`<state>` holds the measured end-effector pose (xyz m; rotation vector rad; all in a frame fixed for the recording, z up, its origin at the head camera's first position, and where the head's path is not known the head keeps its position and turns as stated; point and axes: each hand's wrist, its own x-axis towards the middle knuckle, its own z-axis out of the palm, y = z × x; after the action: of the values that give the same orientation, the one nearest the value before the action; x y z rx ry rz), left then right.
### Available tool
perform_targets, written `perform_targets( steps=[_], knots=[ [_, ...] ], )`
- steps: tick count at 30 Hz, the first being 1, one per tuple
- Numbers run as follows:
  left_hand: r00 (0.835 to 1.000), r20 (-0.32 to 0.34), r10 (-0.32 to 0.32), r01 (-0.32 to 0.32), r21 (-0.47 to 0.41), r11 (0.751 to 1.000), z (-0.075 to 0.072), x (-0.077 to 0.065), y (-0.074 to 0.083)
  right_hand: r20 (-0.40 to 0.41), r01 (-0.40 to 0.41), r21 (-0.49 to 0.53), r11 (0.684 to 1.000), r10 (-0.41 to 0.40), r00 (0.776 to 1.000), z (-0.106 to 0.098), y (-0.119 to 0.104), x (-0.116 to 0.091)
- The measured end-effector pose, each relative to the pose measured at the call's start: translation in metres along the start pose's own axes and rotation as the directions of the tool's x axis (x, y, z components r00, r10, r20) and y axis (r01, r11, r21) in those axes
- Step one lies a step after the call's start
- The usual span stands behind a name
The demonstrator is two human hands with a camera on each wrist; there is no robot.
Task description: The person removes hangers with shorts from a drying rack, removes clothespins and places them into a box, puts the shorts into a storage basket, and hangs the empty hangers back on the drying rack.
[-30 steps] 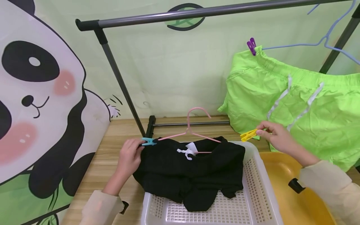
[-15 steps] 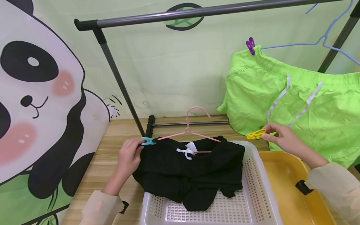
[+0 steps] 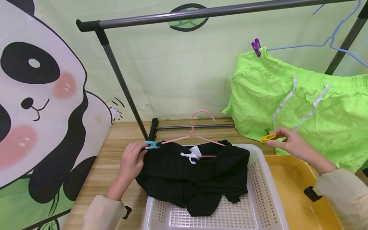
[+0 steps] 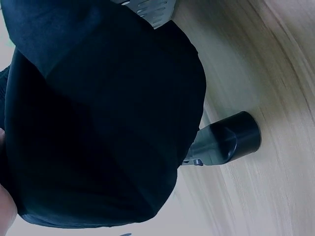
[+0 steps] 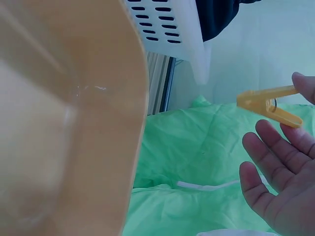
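Note:
Black shorts point(image 3: 195, 179) with a white drawstring bow lie over a white perforated basket point(image 3: 270, 185), a pink hanger point(image 3: 192, 126) at their waistband. A light-blue clothespin point(image 3: 151, 144) sits at the waistband's left corner. My left hand point(image 3: 133, 161) pinches it there; in the left wrist view only bits of fingers show beside the black cloth point(image 4: 113, 108). To the right of the basket, my right hand point(image 3: 291, 142) pinches a yellow clothespin point(image 3: 267, 138) between thumb and fingertip. The right wrist view shows this yellow clothespin point(image 5: 270, 105) gripping no cloth, the other fingers loosely bent.
Green shorts point(image 3: 304, 105) hang from a blue hanger point(image 3: 302, 47) with a purple clothespin point(image 3: 256, 47) at one corner, right behind my right hand. A metal rack bar point(image 3: 230, 11) crosses above. A yellow basin point(image 3: 290, 179) stands beside the basket on the wood-look surface point(image 3: 120, 134).
My right hand has drawn back slightly to the right with the yellow clothespin, which has turned in its fingers. The left hand and black shorts have stayed nearly still.

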<state>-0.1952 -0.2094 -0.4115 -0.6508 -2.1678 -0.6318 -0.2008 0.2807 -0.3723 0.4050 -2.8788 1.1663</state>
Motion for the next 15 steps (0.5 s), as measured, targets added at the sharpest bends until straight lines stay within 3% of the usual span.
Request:
perform_targets(
  steps=[15],
  knots=[
    [1.000, 0.004, -0.010, 0.010, -0.002, 1.000, 0.0001, -0.0010, 0.0002, -0.080, -0.066, -0.018, 0.998, 0.064, 0.995, -0.0010, 0.0049, -0.0027]
  ],
)
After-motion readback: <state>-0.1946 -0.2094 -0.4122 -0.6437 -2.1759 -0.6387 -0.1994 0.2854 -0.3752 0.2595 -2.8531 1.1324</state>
